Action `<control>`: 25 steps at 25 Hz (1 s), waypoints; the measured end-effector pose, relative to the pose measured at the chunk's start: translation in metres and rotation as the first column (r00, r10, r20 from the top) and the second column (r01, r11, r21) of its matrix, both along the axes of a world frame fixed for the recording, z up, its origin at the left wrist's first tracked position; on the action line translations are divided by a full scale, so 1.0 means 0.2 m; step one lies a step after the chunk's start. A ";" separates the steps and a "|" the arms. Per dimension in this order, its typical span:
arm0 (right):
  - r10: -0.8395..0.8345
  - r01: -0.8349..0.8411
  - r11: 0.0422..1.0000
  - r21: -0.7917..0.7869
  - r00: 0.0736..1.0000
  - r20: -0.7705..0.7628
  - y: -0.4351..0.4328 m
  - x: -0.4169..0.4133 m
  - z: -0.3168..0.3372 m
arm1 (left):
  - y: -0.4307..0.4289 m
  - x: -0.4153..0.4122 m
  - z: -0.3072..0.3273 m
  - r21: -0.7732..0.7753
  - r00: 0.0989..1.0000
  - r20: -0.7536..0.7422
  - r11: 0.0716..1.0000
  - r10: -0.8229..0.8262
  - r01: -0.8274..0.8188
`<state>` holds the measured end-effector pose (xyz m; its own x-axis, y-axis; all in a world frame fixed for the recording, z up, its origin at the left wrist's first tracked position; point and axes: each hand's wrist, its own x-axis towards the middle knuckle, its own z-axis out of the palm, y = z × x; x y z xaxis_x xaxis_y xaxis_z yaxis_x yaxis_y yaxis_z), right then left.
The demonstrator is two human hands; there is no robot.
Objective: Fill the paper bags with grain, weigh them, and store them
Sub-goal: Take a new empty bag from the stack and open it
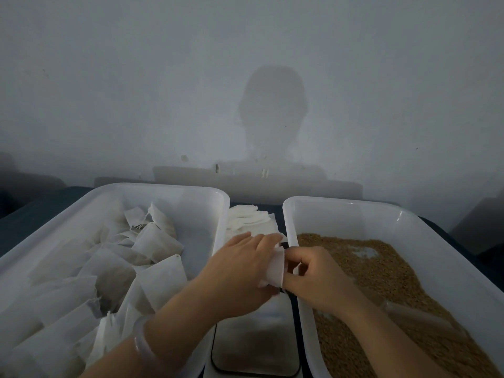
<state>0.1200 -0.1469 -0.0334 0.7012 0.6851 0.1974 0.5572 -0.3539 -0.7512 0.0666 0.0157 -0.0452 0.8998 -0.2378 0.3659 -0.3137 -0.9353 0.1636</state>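
Left hand (240,268) and right hand (313,279) both pinch the paper bag (275,268) above the scale (256,339) at the table's near edge; its mouth is best pulled wide before meeting the grain (387,271).

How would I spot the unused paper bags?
Find the left tub and the grain tub. In the gap between them, at the far end, lies the flat stack. Unlike the jumbled bags in the left tub, it sits outside both.

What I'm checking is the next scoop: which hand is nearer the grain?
Right. The right hand is over the grain inside the tub; the left hand is outside the tub, left of it.
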 end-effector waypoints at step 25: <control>-0.099 0.101 0.995 -0.003 0.983 0.156 -0.22 0.02 0.10 | 0.07 -0.01 -0.02 -0.581 0.949 -0.270 0.813 -0.163 -0.025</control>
